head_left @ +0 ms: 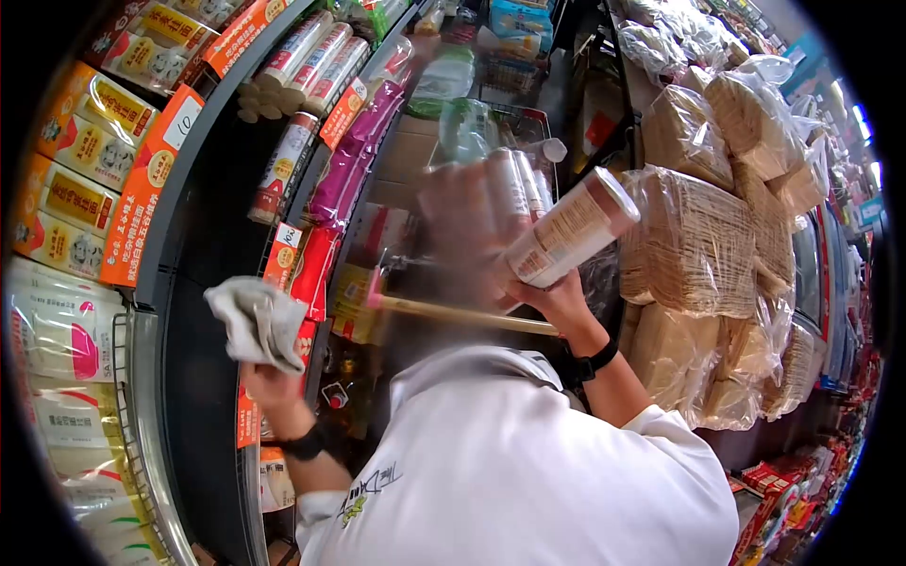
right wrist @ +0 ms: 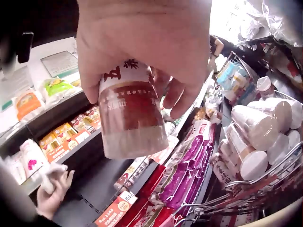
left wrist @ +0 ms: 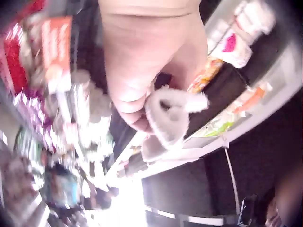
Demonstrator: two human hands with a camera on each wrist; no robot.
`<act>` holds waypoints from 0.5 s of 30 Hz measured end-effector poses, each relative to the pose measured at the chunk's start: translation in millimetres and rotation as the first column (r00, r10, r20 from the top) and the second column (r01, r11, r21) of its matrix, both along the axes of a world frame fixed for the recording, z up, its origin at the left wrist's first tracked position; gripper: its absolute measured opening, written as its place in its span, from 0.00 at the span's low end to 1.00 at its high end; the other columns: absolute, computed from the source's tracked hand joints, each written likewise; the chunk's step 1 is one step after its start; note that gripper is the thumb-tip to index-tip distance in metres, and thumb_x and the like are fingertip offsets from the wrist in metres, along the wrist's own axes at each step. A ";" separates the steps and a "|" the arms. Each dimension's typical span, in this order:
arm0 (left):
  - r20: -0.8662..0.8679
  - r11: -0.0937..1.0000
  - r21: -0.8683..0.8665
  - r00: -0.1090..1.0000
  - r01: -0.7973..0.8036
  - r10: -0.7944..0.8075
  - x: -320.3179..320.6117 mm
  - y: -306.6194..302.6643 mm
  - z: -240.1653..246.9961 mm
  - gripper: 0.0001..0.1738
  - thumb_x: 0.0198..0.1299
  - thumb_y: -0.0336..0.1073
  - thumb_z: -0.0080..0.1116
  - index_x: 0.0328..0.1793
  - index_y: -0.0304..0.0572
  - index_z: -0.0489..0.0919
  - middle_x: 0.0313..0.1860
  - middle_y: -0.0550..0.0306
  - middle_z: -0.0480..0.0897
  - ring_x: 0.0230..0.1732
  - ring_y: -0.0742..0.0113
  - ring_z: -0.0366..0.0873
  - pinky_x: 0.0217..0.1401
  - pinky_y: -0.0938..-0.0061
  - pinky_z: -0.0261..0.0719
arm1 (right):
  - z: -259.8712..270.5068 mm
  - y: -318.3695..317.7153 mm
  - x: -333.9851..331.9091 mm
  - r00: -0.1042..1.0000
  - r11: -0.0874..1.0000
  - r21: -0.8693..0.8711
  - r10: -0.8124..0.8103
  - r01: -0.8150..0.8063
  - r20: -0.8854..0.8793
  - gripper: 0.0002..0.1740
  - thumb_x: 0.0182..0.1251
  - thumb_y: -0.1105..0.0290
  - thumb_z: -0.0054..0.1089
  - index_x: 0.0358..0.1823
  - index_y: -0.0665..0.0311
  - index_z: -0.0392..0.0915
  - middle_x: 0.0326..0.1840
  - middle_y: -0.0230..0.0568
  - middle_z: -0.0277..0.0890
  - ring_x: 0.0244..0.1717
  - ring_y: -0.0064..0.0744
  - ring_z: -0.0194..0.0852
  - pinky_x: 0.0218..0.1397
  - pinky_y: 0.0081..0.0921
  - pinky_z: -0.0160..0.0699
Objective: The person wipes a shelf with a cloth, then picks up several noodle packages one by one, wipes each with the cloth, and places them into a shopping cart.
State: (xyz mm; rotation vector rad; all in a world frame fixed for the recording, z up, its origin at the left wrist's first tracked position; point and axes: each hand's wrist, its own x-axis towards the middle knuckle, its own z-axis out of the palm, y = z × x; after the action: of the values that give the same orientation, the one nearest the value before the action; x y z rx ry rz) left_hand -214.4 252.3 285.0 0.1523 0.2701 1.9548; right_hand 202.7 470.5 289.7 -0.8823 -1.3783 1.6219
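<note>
In the head view my left hand [head_left: 274, 389] grips a crumpled greyish-white cloth [head_left: 255, 323] beside the dark shelf. The left wrist view shows the folded cloth [left wrist: 168, 120] bunched under the curled fingers. My right hand [head_left: 559, 300] holds a cylindrical noodle pack [head_left: 574, 231] with a printed label, tilted up to the right. Seen from the right wrist, the fingers wrap round the upper part of the pack [right wrist: 132, 118], and its pale end points down. Several similar noodle packs [right wrist: 255, 125] lie in a wire cart basket [right wrist: 272, 172] to the right.
A dark shelf board [head_left: 212, 203] runs along the left, with noodle packs [head_left: 307, 58] at its far end and one near its edge. Purple bags [head_left: 357, 156] line a lower level. Plastic-wrapped brown stacks [head_left: 684, 241] rise at the right. A pole [head_left: 462, 314] crosses in front.
</note>
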 end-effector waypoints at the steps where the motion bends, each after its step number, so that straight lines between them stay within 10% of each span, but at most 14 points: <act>1: 0.017 0.984 0.158 0.996 0.080 -0.084 17.1 32.6 5.8 0.33 0.69 0.31 0.55 0.80 0.38 0.64 0.77 0.45 0.69 0.77 0.50 0.66 0.78 0.49 0.67 | 5.0 -2.1 2.0 0.999 0.998 -0.042 0.037 -0.038 -0.032 0.42 0.52 0.71 0.81 0.69 0.66 0.70 0.60 0.38 0.79 0.60 0.29 0.77 0.63 0.32 0.78; 4: -0.032 0.942 0.240 0.972 0.234 -0.233 95.5 98.7 53.6 0.33 0.69 0.31 0.54 0.80 0.41 0.63 0.78 0.45 0.67 0.81 0.52 0.60 0.82 0.46 0.62 | 7.1 -1.6 5.5 0.989 0.988 0.081 0.138 -0.133 -0.057 0.40 0.55 0.72 0.78 0.70 0.65 0.68 0.56 0.38 0.81 0.54 0.28 0.80 0.57 0.30 0.81; 6: 0.247 0.960 0.188 0.936 0.209 -0.252 134.3 124.3 59.2 0.29 0.74 0.38 0.49 0.80 0.46 0.65 0.79 0.49 0.67 0.79 0.48 0.63 0.81 0.47 0.62 | 10.3 -4.8 6.1 0.991 0.978 0.156 0.132 -0.136 0.034 0.38 0.56 0.72 0.77 0.68 0.65 0.67 0.53 0.39 0.80 0.52 0.30 0.81 0.55 0.32 0.82; 8: -0.405 0.992 -0.009 0.907 0.125 -0.118 177.9 157.3 70.5 0.26 0.76 0.38 0.50 0.78 0.46 0.69 0.70 0.53 0.77 0.67 0.61 0.77 0.67 0.63 0.79 | 14.2 -8.6 6.4 0.980 0.954 0.284 0.042 -0.097 0.193 0.36 0.57 0.72 0.76 0.65 0.64 0.68 0.51 0.39 0.79 0.52 0.33 0.81 0.55 0.34 0.82; 9: -0.805 0.994 -0.104 0.591 -0.044 -0.058 185.7 180.4 52.9 0.25 0.77 0.38 0.51 0.78 0.46 0.69 0.64 0.56 0.81 0.58 0.68 0.80 0.57 0.73 0.80 | 25.4 -16.7 2.7 0.954 0.924 0.377 -0.061 -0.058 0.295 0.36 0.56 0.72 0.76 0.65 0.64 0.67 0.52 0.39 0.79 0.52 0.33 0.81 0.56 0.34 0.82; 11: -0.966 0.992 -0.064 0.255 -0.109 -0.034 221.0 195.9 71.8 0.24 0.76 0.35 0.53 0.76 0.44 0.71 0.54 0.62 0.85 0.44 0.81 0.81 0.40 0.87 0.76 | 32.0 -26.1 5.3 0.931 0.898 0.440 -0.150 -0.012 0.332 0.37 0.54 0.71 0.76 0.65 0.64 0.67 0.54 0.40 0.79 0.54 0.34 0.80 0.57 0.34 0.81; 15: -0.921 0.986 0.167 0.360 0.023 0.148 264.3 183.1 104.5 0.26 0.69 0.29 0.55 0.74 0.35 0.73 0.64 0.52 0.79 0.60 0.72 0.75 0.60 0.77 0.74 | 34.5 -27.1 33.6 0.960 0.889 0.457 -0.116 -0.013 0.254 0.41 0.50 0.70 0.78 0.66 0.64 0.65 0.56 0.42 0.79 0.56 0.33 0.80 0.59 0.33 0.80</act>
State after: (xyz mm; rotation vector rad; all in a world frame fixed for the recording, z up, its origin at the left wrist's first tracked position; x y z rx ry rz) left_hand 49.9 435.4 389.4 1.4404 0.8901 1.7379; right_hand 236.3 443.4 324.2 -0.8673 -1.8167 1.0844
